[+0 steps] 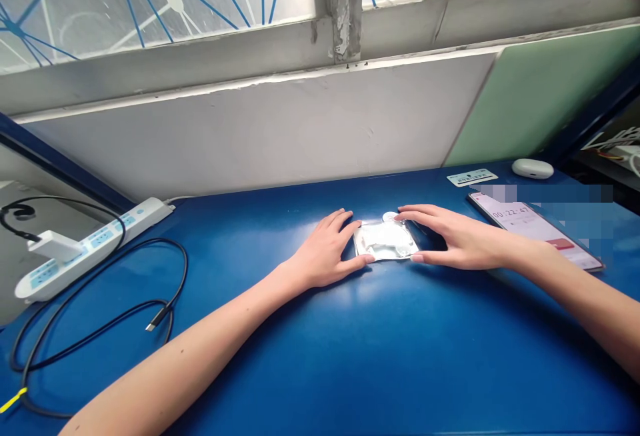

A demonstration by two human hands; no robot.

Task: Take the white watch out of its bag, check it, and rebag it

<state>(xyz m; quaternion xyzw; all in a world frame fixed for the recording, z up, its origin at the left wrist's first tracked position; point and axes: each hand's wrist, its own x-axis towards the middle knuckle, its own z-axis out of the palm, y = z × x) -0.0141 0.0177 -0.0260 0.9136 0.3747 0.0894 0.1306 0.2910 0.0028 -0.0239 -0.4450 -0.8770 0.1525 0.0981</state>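
Note:
A small shiny, silvery flat packet [385, 241] lies on the blue table, its surface glaring so that print or contents cannot be made out. A white round piece [389, 217] shows at its far edge, partly behind my right fingertips. My left hand [333, 249] rests by the packet's left side, fingers spread on the table, with the thumb and index tips at its edge. On the opposite side is my right hand [450, 236], palm arched and fingers apart, its thumb tip at the near right corner and fingertips near the far right corner.
At the left, a white power strip [105, 243] holds a charger plug [56, 247] with a looped black cable [185, 269]. To the right lie a phone [540, 229] showing a timer, a card [472, 177] and a white earbud case [533, 169]. A wall [280, 136] borders the table's back.

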